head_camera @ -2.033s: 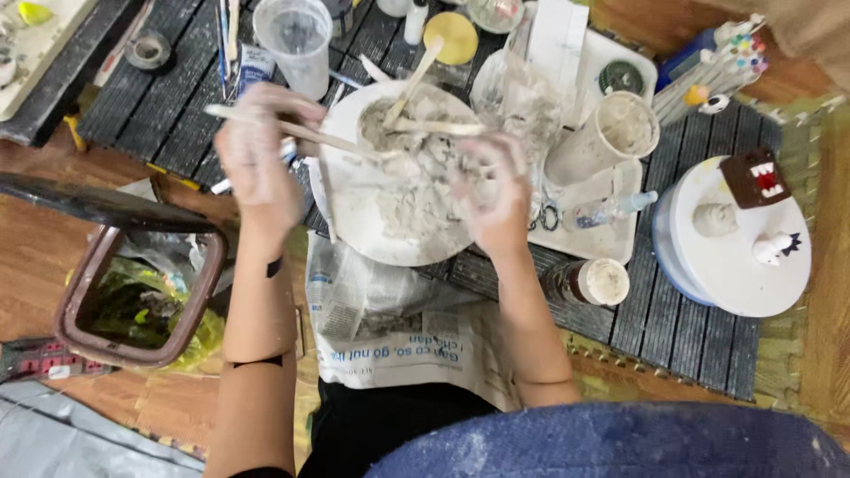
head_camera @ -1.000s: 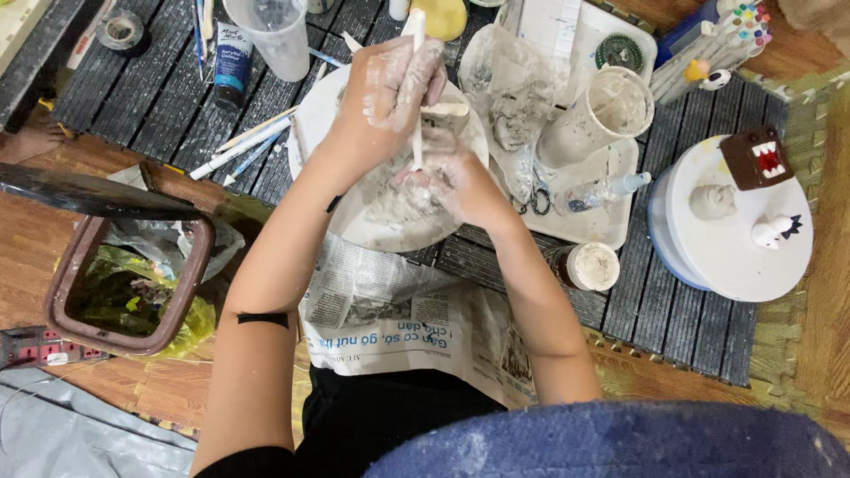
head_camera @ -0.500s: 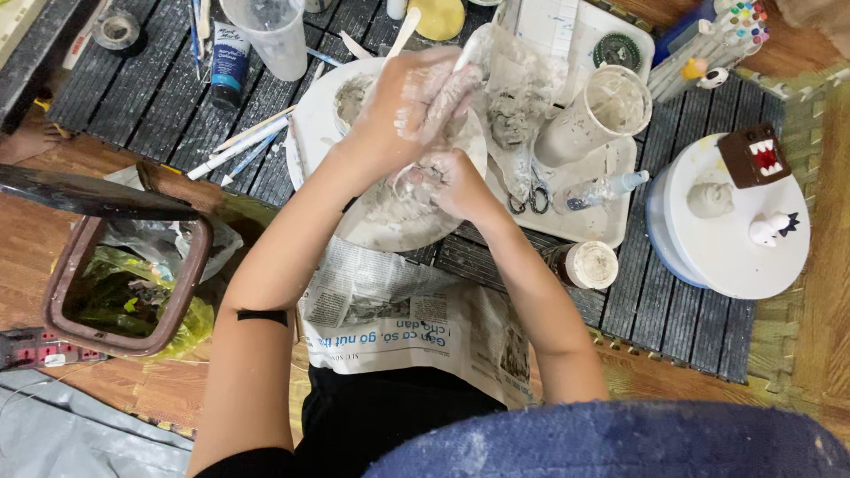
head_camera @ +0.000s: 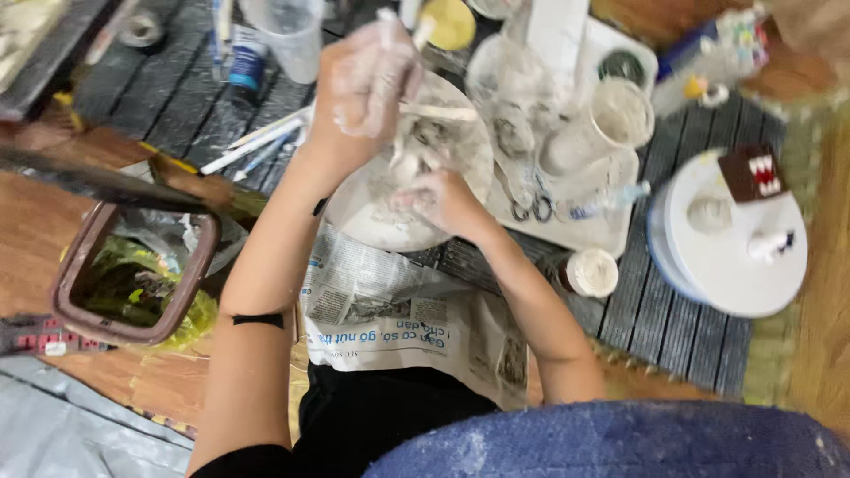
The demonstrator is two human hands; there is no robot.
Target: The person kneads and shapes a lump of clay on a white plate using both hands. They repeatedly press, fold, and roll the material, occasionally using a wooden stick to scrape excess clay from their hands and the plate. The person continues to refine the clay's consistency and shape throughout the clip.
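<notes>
Hovering over the bowl [head_camera: 363, 217], left hand [head_camera: 367, 84] (clay-smeared, raised).

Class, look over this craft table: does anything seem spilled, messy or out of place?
Both hands are smeared with pale grey paste: the left hand above the white bowl, the right hand inside it. The newspaper under the bowl lies crumpled and askew. Nothing looks tipped over or broken.

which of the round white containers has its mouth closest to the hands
The wide white bowl under both hands: the left hand hovers over it and the right hand reaches into it. The tall white cup and small jar stand off to the right.
</notes>
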